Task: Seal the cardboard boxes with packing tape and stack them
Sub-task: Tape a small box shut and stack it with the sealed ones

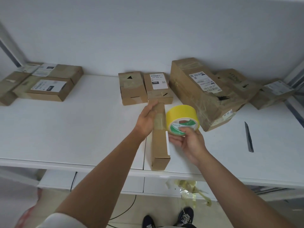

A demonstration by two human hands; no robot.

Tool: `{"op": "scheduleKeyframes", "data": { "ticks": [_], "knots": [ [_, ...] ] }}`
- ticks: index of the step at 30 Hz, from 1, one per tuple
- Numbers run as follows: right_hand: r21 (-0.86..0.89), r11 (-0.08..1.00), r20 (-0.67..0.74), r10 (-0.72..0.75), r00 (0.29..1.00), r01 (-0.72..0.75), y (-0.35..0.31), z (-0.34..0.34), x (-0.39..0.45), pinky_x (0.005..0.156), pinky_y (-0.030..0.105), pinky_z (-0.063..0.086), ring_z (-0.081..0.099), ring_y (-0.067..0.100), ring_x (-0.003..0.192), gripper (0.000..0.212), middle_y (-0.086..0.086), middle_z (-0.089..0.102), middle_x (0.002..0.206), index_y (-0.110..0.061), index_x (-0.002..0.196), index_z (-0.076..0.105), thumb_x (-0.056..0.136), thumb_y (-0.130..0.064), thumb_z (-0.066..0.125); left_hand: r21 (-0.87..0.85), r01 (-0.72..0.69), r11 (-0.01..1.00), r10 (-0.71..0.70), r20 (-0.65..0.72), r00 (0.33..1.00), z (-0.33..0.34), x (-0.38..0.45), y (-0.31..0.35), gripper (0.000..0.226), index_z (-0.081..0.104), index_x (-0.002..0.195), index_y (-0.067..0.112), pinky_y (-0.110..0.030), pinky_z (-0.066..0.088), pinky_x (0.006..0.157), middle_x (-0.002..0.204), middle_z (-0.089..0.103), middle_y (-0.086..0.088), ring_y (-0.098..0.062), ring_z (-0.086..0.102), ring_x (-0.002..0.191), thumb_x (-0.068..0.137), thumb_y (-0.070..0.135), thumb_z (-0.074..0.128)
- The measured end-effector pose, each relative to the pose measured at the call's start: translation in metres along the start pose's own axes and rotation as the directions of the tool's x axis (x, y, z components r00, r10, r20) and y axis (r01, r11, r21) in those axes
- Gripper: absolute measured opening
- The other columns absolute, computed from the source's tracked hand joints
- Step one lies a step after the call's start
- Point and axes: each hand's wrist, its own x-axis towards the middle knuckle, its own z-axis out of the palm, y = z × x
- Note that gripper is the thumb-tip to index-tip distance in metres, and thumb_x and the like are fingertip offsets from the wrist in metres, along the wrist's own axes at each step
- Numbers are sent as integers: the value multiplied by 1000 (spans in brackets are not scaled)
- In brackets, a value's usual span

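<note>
Here the white table (82,129) spreads smooth and matte under everything, and the biggest carton, a crumpled brown box (202,94) wrapped in wrinkled clear film with a torn hole on its side, leans at the back right against two flatter cartons (271,94). At the back left sits a low cluster of flat boxes (47,86) with white shipping labels, well apart from the rest, while two small upright boxes (144,88) stand side by side at the middle back, touching each other. In front of them a long narrow box (159,137), plain stiff cardboard with a glossy band of tape across its upper part, lies lengthwise toward the table's near edge. The left hand (147,120) rests on its far end, fingers fairly straight and laid along the top and left side, steadying it. The right hand (189,142) grips a roll of yellow tape (182,118), round and shiny with a green-and-white printed core, thumb curled into the core and fingers under the roll; the roll sits just beside the long box's right side. A dark slim blade (249,137) lies alone on the right of the table. Below the edge hang crumpled scraps of yellowish tape (192,190)
</note>
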Motion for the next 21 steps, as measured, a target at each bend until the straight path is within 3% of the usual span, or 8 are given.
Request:
{"op": "scheduleKeyframes", "data": {
  "ticks": [3, 5, 9, 14, 18, 21],
  "knots": [
    [35, 999, 26, 28, 999, -29, 3, -2, -1, 78, 45, 60, 72, 41, 82, 26, 25, 72, 92, -1, 121, 49, 95, 2, 48, 70, 3, 998, -5, 30, 1000, -1, 1, 10, 37, 53, 137, 8, -8, 44, 88, 126, 54, 3, -2, 55, 103, 104, 1, 38],
    [24, 999, 24, 33, 999, -33, 3, -2, -2, 73, 41, 62, 73, 38, 80, 23, 23, 72, 91, -2, 119, 51, 96, 0, 50, 148, 40, 988, -46, 35, 998, 4, 5, 19, 37, 50, 138, 11, -7, 45, 76, 122, 54, 2, -2, 54, 94, 104, 6, 38],
    [-92, 994, 48, 66, 997, -61, 7, -4, -3, 65, 30, 60, 74, 29, 78, 21, 18, 74, 92, -6, 115, 57, 95, -10, 60, 434, 17, 901, -11, -16, 1000, 18, 8, 22, 37, 41, 137, 14, -35, 40, 103, 138, 49, -9, -27, 51, 122, 100, 14, 39],
    [-157, 984, 102, 106, 989, -90, 10, -14, 0, 71, 33, 61, 74, 31, 85, 26, 18, 75, 97, -6, 120, 56, 96, -16, 59, 610, 8, 793, -3, -10, 1000, 24, 12, 17, 36, 36, 134, 18, -43, 39, 97, 137, 45, -8, -34, 52, 119, 105, 38, 35],
    [-198, 975, 132, 127, 983, -100, 14, -16, 3, 69, 33, 61, 74, 28, 80, 23, 18, 75, 92, -6, 116, 57, 97, -18, 57, 763, 3, 646, -43, 33, 999, 24, 14, 17, 41, 31, 142, 36, -51, 36, 101, 140, 40, -10, -37, 48, 124, 103, 48, 28],
    [-200, 975, 128, 128, 983, -101, 15, -17, 5, 66, 32, 61, 74, 26, 75, 20, 19, 75, 88, -6, 112, 59, 97, -18, 58, 811, 12, 585, -51, 22, 998, 26, 14, 22, 40, 37, 137, 34, -50, 36, 100, 139, 41, -12, -38, 47, 125, 103, 50, 26]
  ]
}}
